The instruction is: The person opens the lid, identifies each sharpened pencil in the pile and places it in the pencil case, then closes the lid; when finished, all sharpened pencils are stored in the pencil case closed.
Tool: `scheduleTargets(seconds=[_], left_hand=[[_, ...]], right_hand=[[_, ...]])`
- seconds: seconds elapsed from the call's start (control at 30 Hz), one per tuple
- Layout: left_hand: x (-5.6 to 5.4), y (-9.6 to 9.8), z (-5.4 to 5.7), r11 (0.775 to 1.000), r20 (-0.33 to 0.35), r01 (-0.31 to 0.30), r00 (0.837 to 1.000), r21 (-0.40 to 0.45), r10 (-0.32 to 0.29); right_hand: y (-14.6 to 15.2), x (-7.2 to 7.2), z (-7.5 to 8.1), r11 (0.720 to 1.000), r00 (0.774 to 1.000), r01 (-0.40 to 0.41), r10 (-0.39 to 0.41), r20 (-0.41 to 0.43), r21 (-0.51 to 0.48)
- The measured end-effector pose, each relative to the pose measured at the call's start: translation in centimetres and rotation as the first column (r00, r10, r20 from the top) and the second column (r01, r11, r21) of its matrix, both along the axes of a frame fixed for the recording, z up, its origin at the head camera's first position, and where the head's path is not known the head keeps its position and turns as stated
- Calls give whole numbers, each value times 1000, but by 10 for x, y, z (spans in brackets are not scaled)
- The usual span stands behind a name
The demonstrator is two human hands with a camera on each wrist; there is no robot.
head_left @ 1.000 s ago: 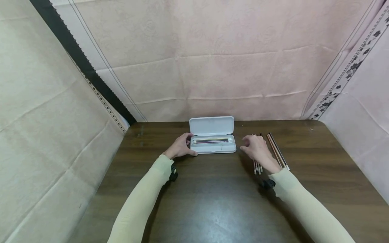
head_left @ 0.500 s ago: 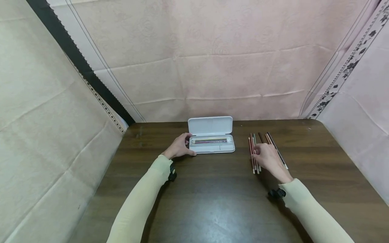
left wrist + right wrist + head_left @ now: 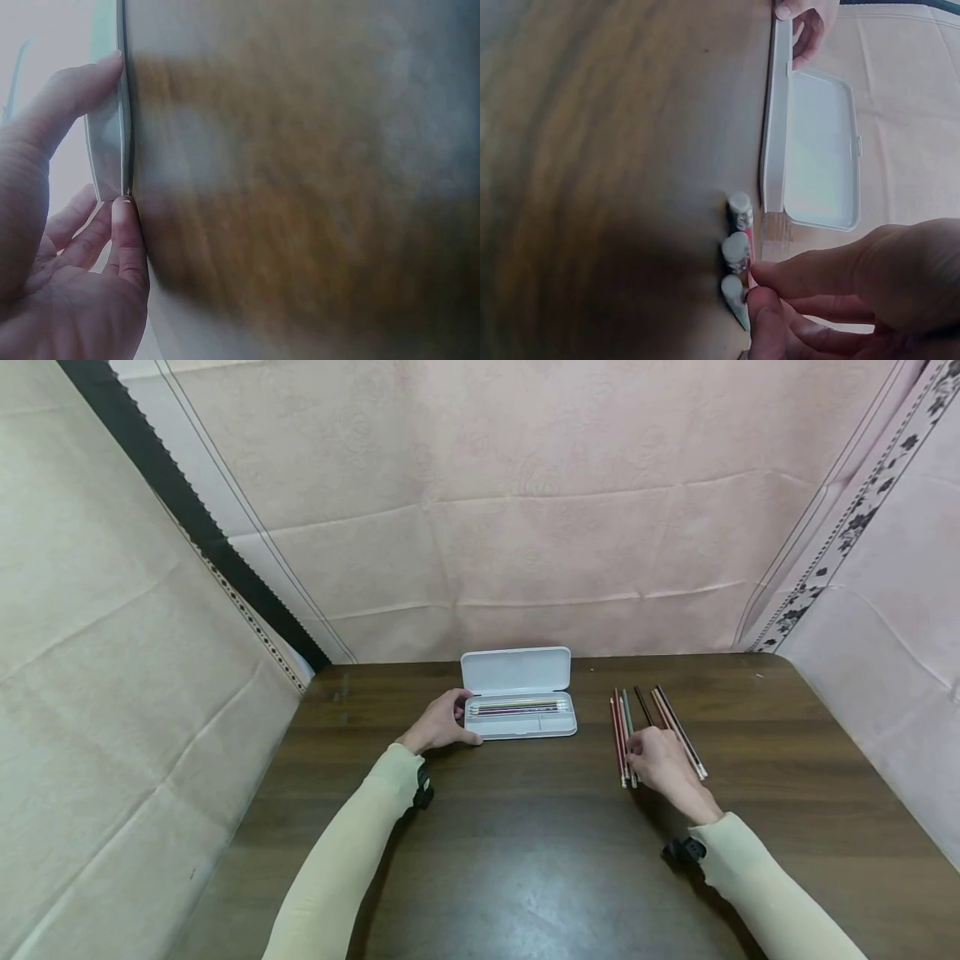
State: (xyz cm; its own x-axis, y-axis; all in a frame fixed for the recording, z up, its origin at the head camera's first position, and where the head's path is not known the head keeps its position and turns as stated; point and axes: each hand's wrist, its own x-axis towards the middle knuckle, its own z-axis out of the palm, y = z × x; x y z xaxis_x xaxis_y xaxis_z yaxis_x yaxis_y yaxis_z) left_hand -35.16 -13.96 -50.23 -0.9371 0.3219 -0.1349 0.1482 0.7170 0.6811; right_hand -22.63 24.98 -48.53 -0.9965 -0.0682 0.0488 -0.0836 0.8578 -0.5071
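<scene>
My left hand (image 3: 438,722) holds the left end of an open white pencil case (image 3: 551,724). In the left wrist view its thumb presses the front wall and its fingers (image 3: 129,244) curl at the end. Several pencils (image 3: 517,708) lie lengthwise inside the case. To its right, my right hand (image 3: 663,764) is low over a group of pencils (image 3: 618,731) with white tips toward me. Its thumb and index finger (image 3: 769,315) pinch at a pencil beside the green one (image 3: 736,296); the hand hides part of the group.
A dark pencil (image 3: 642,703) and another group of pencils (image 3: 678,731) lie just right of the right hand. The case's lid (image 3: 516,670) stands up at the back, close to the far edge of the brown table (image 3: 480,860). Cloth hangings (image 3: 525,527) enclose the back and sides.
My right hand has moved from beside the case rightward and toward me, down onto the pencils, its thumb and index finger closing there. My left hand has stayed at the case.
</scene>
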Motion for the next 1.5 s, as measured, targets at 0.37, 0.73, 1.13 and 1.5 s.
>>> scheduleTargets(seconds=[0.37, 0.73, 1.13, 1.5], left_hand=[[0, 0, 0, 1000, 2, 1, 1000, 4, -1], [0, -1, 1, 1000, 5, 9, 1000, 10, -9], [0, -1, 1, 1000, 2, 20, 1000, 0, -20], [-1, -1, 2, 1000, -2, 23, 1000, -8, -23]], right_hand=[[35, -43, -76, 999, 995, 18, -13, -101, 47], [1, -3, -10, 997, 997, 72, -72, -23, 11], [-6, 2, 2, 996, 995, 88, -89, 48, 23], [-8, 0, 3, 994, 992, 103, -105, 67, 32]])
